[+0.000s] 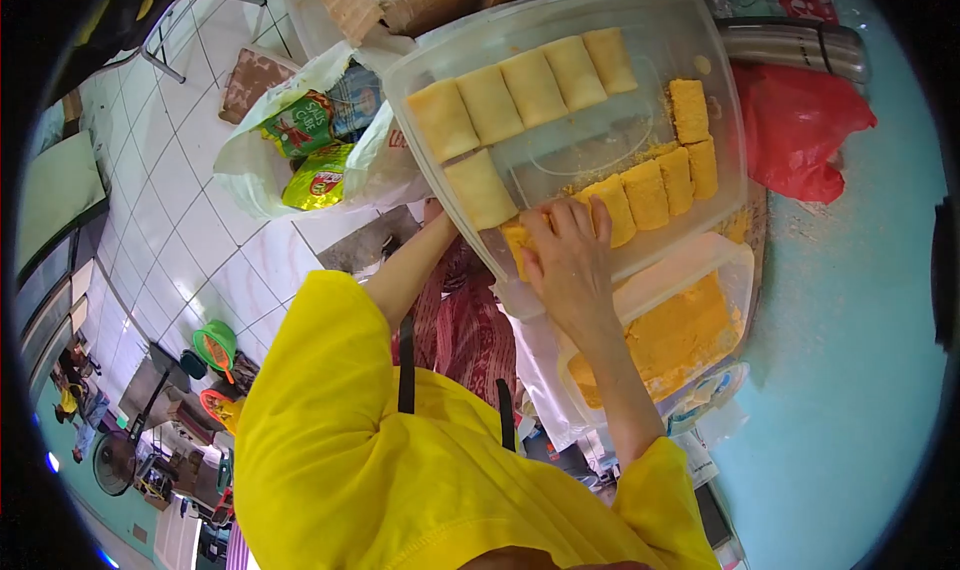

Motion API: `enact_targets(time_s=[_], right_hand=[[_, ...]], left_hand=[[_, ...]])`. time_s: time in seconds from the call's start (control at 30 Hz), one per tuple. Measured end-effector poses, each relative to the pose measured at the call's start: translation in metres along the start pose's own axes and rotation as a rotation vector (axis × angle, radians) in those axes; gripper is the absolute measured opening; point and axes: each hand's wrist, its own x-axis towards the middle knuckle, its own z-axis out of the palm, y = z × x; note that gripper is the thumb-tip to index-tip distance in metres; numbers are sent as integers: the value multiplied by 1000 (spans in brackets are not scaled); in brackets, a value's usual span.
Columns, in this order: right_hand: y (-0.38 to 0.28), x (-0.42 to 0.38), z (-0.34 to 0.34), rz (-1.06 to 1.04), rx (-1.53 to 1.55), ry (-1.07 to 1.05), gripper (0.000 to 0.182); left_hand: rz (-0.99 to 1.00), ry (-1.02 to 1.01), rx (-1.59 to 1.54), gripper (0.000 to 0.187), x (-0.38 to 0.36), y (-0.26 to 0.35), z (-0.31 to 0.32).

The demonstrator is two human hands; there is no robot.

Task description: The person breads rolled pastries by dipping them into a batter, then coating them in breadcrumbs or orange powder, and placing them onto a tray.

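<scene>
My right hand (570,255) reaches over the near edge of a large clear plastic container (560,160). Its fingers are bent down and closed around a crumb-coated roll (514,238) at the lower left corner. More orange crumb-coated rolls (645,195) lie in a row beside it and up the right side. Pale, uncoated wrapped rolls (532,88) line the far side, with another pale roll (480,190) at the left. Only the forearm and wrist of my left hand (436,214) show at the container's left edge; the fingers are hidden.
A smaller tub of orange crumbs (680,335) stands below the container. A white plastic bag with packets (318,135) is at the left. A red plastic bag (800,130) and a metal flask (795,48) lie at the right on the teal surface (840,300).
</scene>
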Motion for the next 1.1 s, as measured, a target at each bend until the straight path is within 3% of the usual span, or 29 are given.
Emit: enact_targets(time_s=[0.27, 0.37, 0.57, 0.6, 0.67, 0.7, 0.8, 0.87, 0.93, 1.1], right_hand=[[0, -11, 9, 0, -129, 20, 55], [5, -13, 16, 19, -143, 58, 47], [-15, -46, -32, 23, 183, 334, 38], [-15, -56, -35, 73, 282, 267, 32], [-14, -80, -40, 175, 470, 129, 23], [-18, -93, -36, 108, 511, 267, 15], [-39, -132, -48, 236, 692, -78, 21], [-46, -151, -15, 111, 1156, -43, 32], [-58, -159, -19, 158, 1366, -191, 35], [-51, -153, 0, 214, 1377, -179, 52]], left_hand=[[-43, -46, 270, 29, -102, 42, -81], [-59, -25, 372, 30, -147, 34, -113], [-110, 181, 301, 29, -266, 76, -167], [-133, 216, 273, 29, -288, 86, -170], [-139, 314, 192, 28, -326, 101, -168], [-133, 352, 149, 28, -340, 110, -163], [-108, 448, 14, 28, -369, 159, -139], [-66, 474, -121, 27, -369, 185, -118], [-55, 528, -207, 27, -369, 188, -95], [-70, 747, -229, 27, -384, 181, -62]])
